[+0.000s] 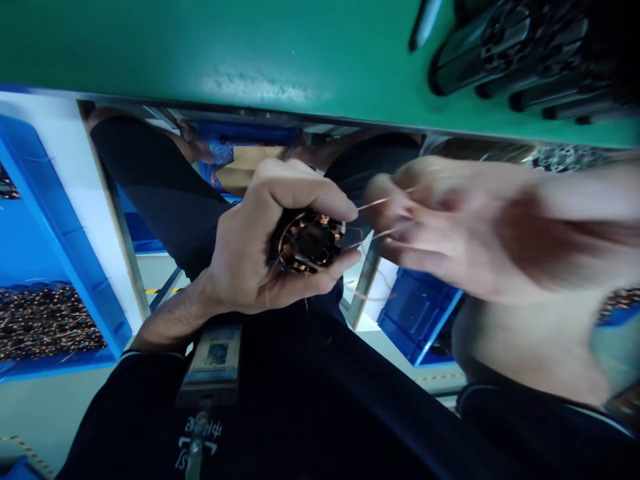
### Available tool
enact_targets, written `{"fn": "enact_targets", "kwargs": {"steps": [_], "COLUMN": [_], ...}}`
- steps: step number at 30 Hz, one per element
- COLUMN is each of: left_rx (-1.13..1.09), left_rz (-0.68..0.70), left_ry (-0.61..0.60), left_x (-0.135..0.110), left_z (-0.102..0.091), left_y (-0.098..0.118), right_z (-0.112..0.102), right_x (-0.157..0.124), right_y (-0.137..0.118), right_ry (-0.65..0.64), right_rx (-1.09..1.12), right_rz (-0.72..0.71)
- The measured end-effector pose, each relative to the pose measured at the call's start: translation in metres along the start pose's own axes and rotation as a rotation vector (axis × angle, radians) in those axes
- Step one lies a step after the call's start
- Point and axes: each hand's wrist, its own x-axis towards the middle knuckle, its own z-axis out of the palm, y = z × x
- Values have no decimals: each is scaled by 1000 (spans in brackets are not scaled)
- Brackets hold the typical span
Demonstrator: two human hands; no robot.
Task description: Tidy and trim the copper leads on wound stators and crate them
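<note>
My left hand [250, 247] is wrapped round a motor stator [311, 243], a dark ring with copper windings inside. Its open end faces up toward me. Thin copper wires [375, 202] run from the stator's right side to my right hand [440, 220]. The fingers of that hand are pinched together on the wire ends, and much of the hand is smeared by motion. Both hands are over my lap, below the near edge of the green table [200, 53].
Dark cylindrical parts [465, 60] lie at the table's right, near a pen-like rod [425, 23]. A blue bin [95, 267] at left holds many copper-wound parts [50, 320]. Another blue bin [415, 310] stands below at right. A badge [215, 357] hangs on my chest.
</note>
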Motion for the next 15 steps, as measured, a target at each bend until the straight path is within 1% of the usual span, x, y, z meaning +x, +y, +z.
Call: {"fn": "enact_targets", "kwargs": {"steps": [2, 3, 4, 5, 6, 8, 9, 10, 11, 12, 14, 15], "left_rx": [-25, -29, -18, 5, 31, 79, 94, 105, 117, 134, 189, 210], "left_rz": [54, 85, 107, 114, 127, 162, 175, 181, 182, 169, 148, 153], "left_ry": [56, 86, 105, 112, 112, 113, 96, 73, 48, 28, 27, 39], "left_x": [1, 0, -1, -3, -5, -9, -9, -9, -8, -7, -3, -1], "left_z": [4, 6, 8, 9, 9, 6, 4, 3, 1, 0, -2, -2], "left_y": [-4, -8, -13, -18, -22, -29, -30, -29, -27, -23, -14, -10], "right_z": [13, 19, 25, 28, 31, 33, 34, 36, 39, 43, 49, 51], "right_x": [12, 16, 19, 19, 16, 5, -2, -8, -14, -17, -19, -18], "right_y": [8, 12, 15, 17, 16, 8, 1, -7, -15, -22, -31, -34], "right_ry": [-92, -116, -103, -63, 15, 209, 263, 265, 214, 131, -32, -84], "right_rx": [308, 395, 409, 367, 285, -5, -165, -304, -415, -489, -544, -538], "right_rz": [151, 208, 228, 198, 131, -74, -173, -239, -268, -278, -258, -234]}}
